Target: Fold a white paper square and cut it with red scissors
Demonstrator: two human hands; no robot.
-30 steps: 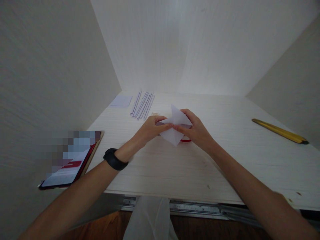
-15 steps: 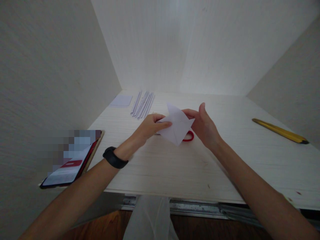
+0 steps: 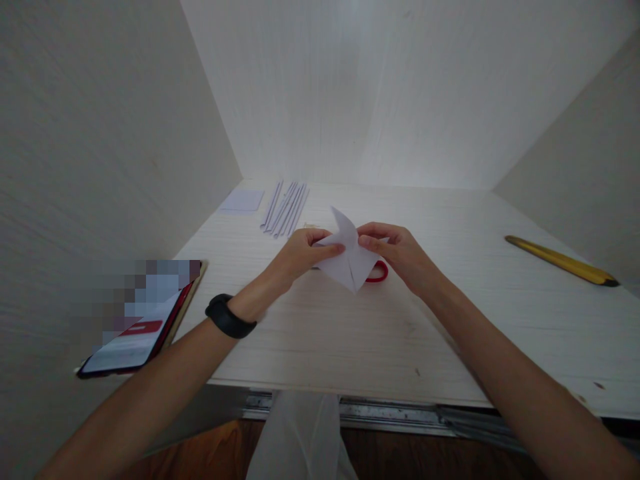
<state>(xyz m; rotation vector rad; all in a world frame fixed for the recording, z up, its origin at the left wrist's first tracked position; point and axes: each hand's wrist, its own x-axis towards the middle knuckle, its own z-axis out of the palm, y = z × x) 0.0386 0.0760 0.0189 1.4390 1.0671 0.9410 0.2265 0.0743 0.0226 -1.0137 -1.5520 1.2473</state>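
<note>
A white piece of paper [image 3: 345, 267] with slits cut in from its corners is held above the table, one corner curling up. My left hand [image 3: 305, 257] pinches its left side, thumb on top and fingers beneath. On the right side, my right hand [image 3: 390, 247] grips the paper between thumb and fingers, close to the middle. Under the paper lies a pair of scissors, of which a red handle loop [image 3: 379, 272] shows; the rest is mostly hidden.
Several thin rolled paper sticks [image 3: 285, 210] lie at the back left, beside a pale paper square [image 3: 243, 200]. A tablet or phone in a case [image 3: 130, 340] leans at the left wall. A yellow box cutter [image 3: 563, 260] rests at the right. White walls surround the tabletop [image 3: 320, 347].
My right thumb has come down onto the paper, closing my right hand on it. The paper's upper corner now bends more toward the middle. My left hand keeps its hold.
</note>
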